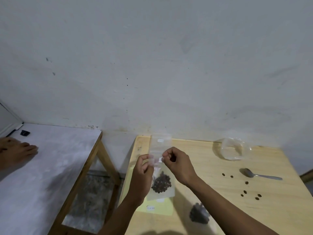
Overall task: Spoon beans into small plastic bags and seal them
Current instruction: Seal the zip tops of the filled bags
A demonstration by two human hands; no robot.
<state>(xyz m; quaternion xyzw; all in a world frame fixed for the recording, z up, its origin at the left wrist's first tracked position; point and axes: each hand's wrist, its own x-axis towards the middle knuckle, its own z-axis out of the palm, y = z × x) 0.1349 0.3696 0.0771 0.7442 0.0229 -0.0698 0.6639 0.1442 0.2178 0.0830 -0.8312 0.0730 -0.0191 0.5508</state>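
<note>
Both hands pinch the top strip of the small clear plastic bag of dark beans (160, 182): the left hand (143, 173) on its left side, the right hand (177, 162) on its right. The bag hangs down from the grip, long way up and down, above the pale wooden desk (211, 192) near its left edge. The metal spoon (259, 174) lies well apart, to the right.

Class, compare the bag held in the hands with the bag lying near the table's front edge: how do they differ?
The held bag hangs upright, pinched by both hands; the lying bag rests flat on the table, untouched. The held bag's beans sit low, with a long clear top above. Both are small, clear and hold dark beans.
</note>
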